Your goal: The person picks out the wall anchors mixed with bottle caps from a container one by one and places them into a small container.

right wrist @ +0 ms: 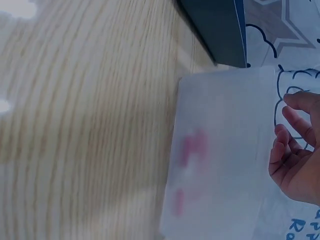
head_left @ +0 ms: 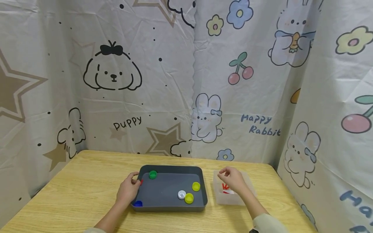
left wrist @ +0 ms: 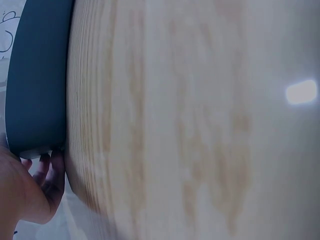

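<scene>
A dark grey tray lies on the table. My left hand grips its left wall, with fingers curled against the outside in the left wrist view. Beside the left thumb, part of a red piece shows; the hand hides the rest. In the tray are a green cap, a blue cap, a white cap and two yellow caps. My right hand hovers over a translucent box, fingers loosely bent, nothing visible between thumb and forefinger.
Inside the box lie red pieces and something white, partly covered by the right forearm. The box stands just right of the tray on the wooden table. A printed cloth hangs behind the table and at both sides.
</scene>
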The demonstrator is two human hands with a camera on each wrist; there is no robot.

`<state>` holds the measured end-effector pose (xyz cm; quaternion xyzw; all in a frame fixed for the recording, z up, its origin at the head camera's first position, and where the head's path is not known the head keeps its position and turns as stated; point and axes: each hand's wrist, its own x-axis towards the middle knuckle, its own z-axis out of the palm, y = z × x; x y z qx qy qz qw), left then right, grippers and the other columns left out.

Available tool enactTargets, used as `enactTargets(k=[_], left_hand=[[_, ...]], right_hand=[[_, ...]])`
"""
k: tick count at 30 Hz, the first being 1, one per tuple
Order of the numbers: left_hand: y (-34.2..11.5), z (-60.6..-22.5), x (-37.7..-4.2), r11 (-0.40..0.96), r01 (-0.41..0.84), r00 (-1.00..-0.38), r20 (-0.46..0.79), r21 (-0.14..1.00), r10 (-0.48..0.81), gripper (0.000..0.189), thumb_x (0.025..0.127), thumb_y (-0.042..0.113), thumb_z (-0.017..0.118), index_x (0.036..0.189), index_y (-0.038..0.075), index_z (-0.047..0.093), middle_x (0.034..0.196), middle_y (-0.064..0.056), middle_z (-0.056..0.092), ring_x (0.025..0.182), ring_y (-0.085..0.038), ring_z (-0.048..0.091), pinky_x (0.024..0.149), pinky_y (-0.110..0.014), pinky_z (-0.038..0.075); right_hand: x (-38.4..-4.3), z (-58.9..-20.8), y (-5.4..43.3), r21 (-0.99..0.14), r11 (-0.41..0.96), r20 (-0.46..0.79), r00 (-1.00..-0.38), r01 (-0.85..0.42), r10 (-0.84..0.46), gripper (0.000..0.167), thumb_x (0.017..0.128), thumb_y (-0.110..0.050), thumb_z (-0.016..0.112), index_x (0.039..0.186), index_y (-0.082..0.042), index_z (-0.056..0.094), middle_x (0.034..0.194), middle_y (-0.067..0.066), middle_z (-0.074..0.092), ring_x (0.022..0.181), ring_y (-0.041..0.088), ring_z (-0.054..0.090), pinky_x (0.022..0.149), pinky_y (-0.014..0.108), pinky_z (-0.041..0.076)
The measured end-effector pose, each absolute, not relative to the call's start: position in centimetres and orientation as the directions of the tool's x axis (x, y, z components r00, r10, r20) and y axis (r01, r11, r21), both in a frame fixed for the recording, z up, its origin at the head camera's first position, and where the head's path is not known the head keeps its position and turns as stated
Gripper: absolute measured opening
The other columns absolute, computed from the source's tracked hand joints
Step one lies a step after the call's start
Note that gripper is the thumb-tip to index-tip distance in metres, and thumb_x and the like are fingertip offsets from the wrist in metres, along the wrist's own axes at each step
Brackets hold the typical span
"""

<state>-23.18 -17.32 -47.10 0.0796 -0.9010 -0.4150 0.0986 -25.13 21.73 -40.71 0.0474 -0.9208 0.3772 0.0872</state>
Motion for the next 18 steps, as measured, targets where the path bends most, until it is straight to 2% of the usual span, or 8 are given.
enactTargets(k=[18], left_hand=[[-17.3,-47.0,-23.0,0.642,-0.062,-0.966,0.117,0.764,-0.232,0.041,0.088,0.015,0.052,0.129,0.006,0.051,0.092,-0.01,0.066,0.074,-0.018,0.059,0.057,-0.028,0.038]], right_hand=[[-26.0,-39.6,16.5,-0.665,0.707,0.224,-0.968,-0.239,-0.116,0.01,0.082,-0.016,0.067,0.087,-0.008,0.066,0.07,0.004,0.053,0.06,0.014,0.044,0.053,0.027,0.037]])
